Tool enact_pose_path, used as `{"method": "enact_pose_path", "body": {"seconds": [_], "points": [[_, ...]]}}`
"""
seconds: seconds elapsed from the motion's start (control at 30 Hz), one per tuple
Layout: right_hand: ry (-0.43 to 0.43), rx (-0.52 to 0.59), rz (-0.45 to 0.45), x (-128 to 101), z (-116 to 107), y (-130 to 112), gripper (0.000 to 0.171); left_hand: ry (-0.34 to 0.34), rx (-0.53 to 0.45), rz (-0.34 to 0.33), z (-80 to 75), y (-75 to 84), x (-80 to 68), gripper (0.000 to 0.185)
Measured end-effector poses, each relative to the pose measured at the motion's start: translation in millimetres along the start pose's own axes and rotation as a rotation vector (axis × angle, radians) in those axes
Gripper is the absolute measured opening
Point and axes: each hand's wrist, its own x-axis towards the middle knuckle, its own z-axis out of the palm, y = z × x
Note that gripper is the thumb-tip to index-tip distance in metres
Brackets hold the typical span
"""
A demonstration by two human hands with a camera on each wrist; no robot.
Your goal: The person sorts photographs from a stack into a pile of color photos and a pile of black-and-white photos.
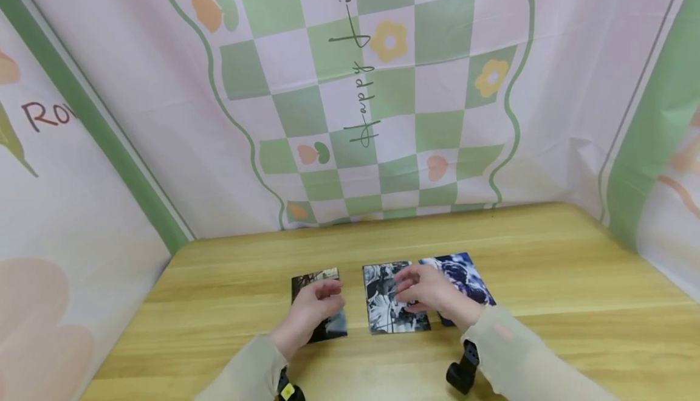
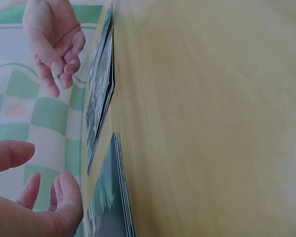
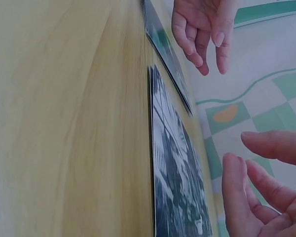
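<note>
Three picture cards are lying flat in a row on the wooden tabletop (image 1: 547,279). The left hand (image 1: 312,310) is hovering over the dark card (image 1: 319,304), fingers relaxed, grasping nothing. The right hand (image 1: 432,291) is hanging over the black-and-white card (image 1: 388,310) (fingers loosely bent, empty), with the blue card (image 1: 465,276) just beside it.
</note>
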Motion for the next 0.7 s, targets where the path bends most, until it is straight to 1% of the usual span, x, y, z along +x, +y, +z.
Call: {"method": "enact_pose_path", "body": {"seconds": [0.23, 0.47, 0.7], "points": [[-0.011, 0.034, 0.022, 3.0, 11.5, -4.4, 0.033, 0.034, 0.001, 0.014, -13.3, -6.3, -4.9, 0.038], [-0.039, 0.059, 0.007, 4.5, 20.6, -7.7, 0.033, 0.066, -0.044, -0.028, -26.4, -9.4, -10.5, 0.041], [-0.073, 0.083, -0.022, 5.3, 28.7, -12.2, 0.033, 0.141, -0.039, -0.049, -37.6, -14.0, -14.1, 0.038]]}}
